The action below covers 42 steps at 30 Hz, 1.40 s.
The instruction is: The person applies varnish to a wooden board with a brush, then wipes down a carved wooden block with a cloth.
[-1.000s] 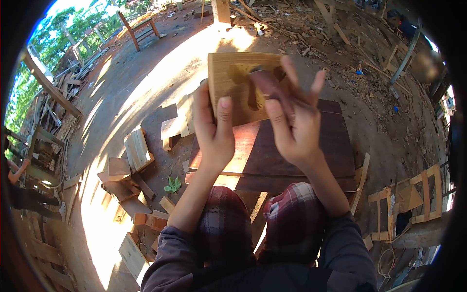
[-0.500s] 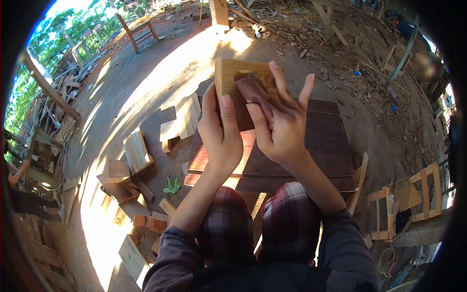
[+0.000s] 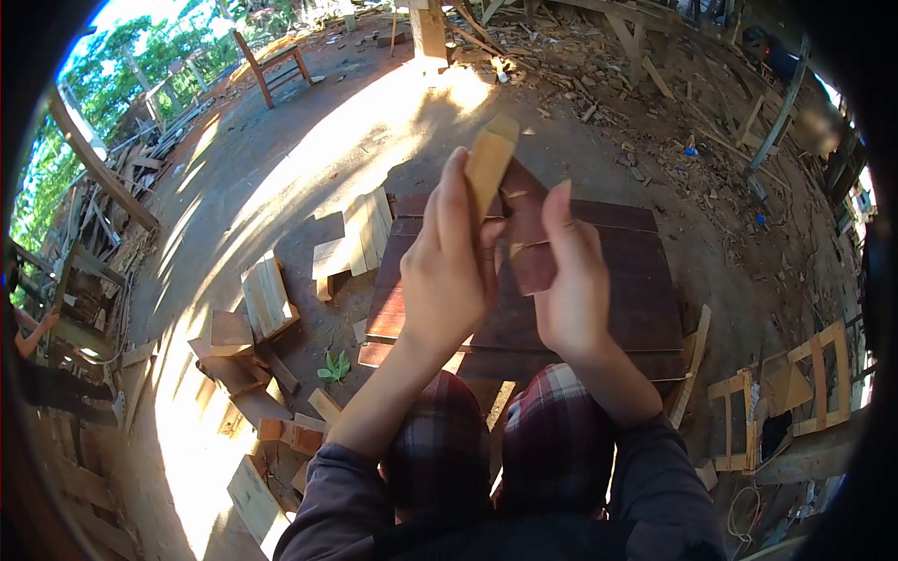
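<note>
My left hand [image 3: 449, 257] is wrapped round a pale wooden block [image 3: 492, 166], which is tilted with its narrow edge towards me. Against the block's right side lies a reddish-brown sheet [image 3: 531, 229], perhaps sandpaper, its lower part hanging down. My right hand [image 3: 575, 276] is at the sheet's right edge, thumb pointing up; its other fingers are mostly hidden behind the sheet. Both hands are above a dark reddish wooden table [image 3: 599, 313], just beyond my knees.
Cut wooden blocks [image 3: 269, 297] and offcuts lie on the ground at left, near a green leafy sprig [image 3: 334, 366]. Wooden frames [image 3: 818, 379] stand at right. A chair-like frame [image 3: 271, 70] is at the back left. Part of another person [image 3: 37, 332] shows at far left.
The block has turned from showing its broad face to showing its narrow edge. My right hand has moved down and right, and the brown sheet now hangs more openly between the hands.
</note>
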Each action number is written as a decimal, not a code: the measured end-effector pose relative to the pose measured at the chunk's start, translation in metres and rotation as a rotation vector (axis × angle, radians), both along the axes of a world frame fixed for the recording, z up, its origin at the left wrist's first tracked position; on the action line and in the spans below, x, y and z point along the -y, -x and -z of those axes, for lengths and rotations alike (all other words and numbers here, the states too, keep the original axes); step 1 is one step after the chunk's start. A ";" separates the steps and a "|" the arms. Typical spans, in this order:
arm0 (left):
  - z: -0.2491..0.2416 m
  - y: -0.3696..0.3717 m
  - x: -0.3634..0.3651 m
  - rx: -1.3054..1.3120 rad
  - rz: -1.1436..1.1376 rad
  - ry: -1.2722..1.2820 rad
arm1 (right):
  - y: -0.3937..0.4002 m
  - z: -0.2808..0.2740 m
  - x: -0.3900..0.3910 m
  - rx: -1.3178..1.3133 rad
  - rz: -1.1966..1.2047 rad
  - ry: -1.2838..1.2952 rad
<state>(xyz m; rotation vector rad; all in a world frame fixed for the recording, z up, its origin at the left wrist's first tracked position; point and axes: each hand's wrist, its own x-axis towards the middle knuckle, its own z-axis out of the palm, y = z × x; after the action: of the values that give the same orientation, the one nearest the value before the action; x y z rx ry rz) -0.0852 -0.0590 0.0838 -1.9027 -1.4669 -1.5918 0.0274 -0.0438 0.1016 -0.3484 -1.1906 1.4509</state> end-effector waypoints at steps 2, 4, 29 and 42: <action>0.001 0.003 0.000 0.193 0.117 0.083 | 0.003 0.019 -0.014 0.293 0.335 -0.327; -0.002 0.011 0.003 0.258 0.140 0.133 | 0.002 0.032 -0.030 0.610 0.647 -0.799; 0.013 0.045 -0.019 0.981 0.629 0.570 | -0.020 0.015 -0.044 0.272 0.411 0.019; 0.028 0.018 -0.028 1.328 0.933 0.757 | 0.006 0.073 -0.082 0.150 0.498 0.130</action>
<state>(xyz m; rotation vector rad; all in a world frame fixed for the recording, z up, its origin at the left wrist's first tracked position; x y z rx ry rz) -0.1037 -0.0314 0.0554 -2.0392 -1.8276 -3.6422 0.0214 0.0386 0.0290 -0.7958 -1.0332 1.0792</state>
